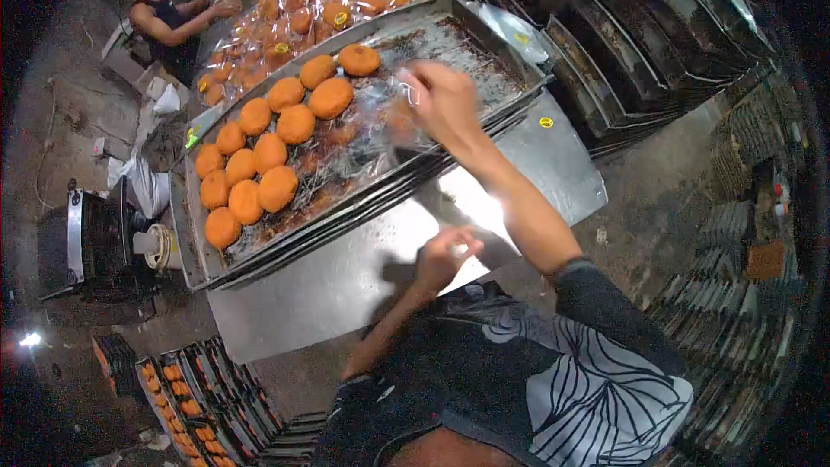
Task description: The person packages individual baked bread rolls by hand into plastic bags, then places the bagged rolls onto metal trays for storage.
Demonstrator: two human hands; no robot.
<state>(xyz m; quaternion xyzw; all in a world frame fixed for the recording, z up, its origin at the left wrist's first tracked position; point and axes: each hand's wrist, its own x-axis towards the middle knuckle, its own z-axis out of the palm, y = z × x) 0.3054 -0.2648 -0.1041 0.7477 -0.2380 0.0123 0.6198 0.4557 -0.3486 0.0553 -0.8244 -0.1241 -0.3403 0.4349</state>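
Over the right half of the baking tray (192, 246), my right hand (445, 99) is closed on the top of a clear plastic bag (378, 97), blurred by motion. An orange-brown shape shows through the bag below the fingers. My left hand (443, 258) hovers close over the metal table (337, 316), near my body. Its thumb and fingers are curled together, and I cannot tell what is in them. Round golden-brown buns (296, 124) lie in rows on the tray's left half. The tray's right half shows dark baked-on stains.
Bagged buns (298, 22) with yellow labels are heaped behind the tray. A person (164, 22) works at the far left. Stacked dark trays (640, 26) stand at the right, and a rack of buns (177, 398) is at the lower left. A yellow sticker (545, 123) lies on the table.
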